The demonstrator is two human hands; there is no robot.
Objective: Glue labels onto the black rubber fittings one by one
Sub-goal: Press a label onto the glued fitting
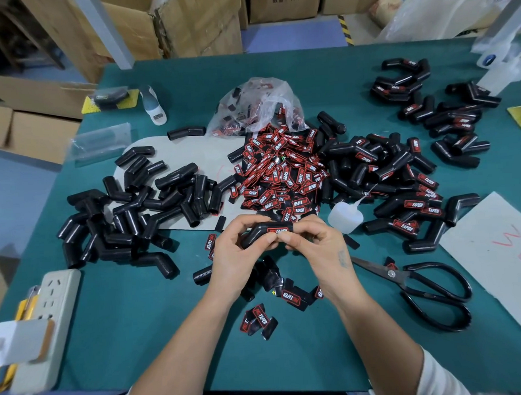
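Observation:
Both hands hold one bent black rubber fitting [259,231] just above the green table, near the middle of the view. A red and black label [278,231] lies on its upper face. My left hand [236,254] grips the fitting's left end. My right hand [312,242] pinches the right end, with its fingers on the label. A heap of loose labels [282,173] lies just beyond the hands. Unlabelled fittings [153,201] are piled at the left, labelled ones [401,192] at the right. A small white glue bottle [344,215] stands right of the hands.
Black scissors [425,289] lie at the right, beside a white sheet [497,248] with red writing. A power strip [48,317] sits at the left table edge. A clear bag of labels [259,105] stands behind the heap. A few labels [257,318] lie between my forearms. Cardboard boxes stand beyond the table.

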